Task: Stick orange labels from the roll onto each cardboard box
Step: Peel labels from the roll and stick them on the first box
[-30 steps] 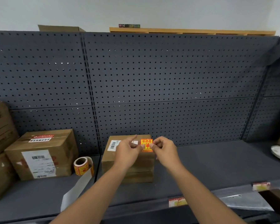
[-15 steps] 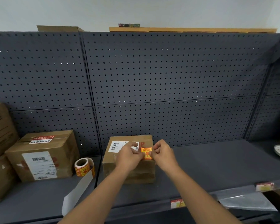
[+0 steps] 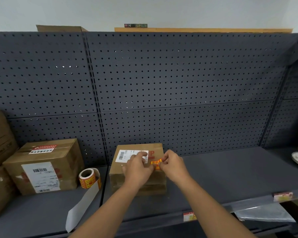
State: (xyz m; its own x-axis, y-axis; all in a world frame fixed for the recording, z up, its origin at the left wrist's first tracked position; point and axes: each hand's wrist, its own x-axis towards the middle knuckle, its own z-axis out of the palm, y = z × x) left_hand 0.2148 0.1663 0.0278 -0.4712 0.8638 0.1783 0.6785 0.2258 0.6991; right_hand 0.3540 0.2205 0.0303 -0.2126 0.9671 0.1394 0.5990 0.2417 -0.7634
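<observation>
Down it goes: the orange label (image 3: 156,164), held above the middle cardboard box (image 3: 138,167) a second ago, now meets the box top at its right side. Left hand (image 3: 138,169) and right hand (image 3: 172,164) pinch its edges. Pressing flat looks next (the roll (image 3: 89,178) waits left, beside the larger box (image 3: 43,166)).

A dark grey perforated back panel (image 3: 179,79) is mounted behind a grey shelf (image 3: 230,172). A pale wall (image 3: 144,9) is seen above, evenly lit.
</observation>
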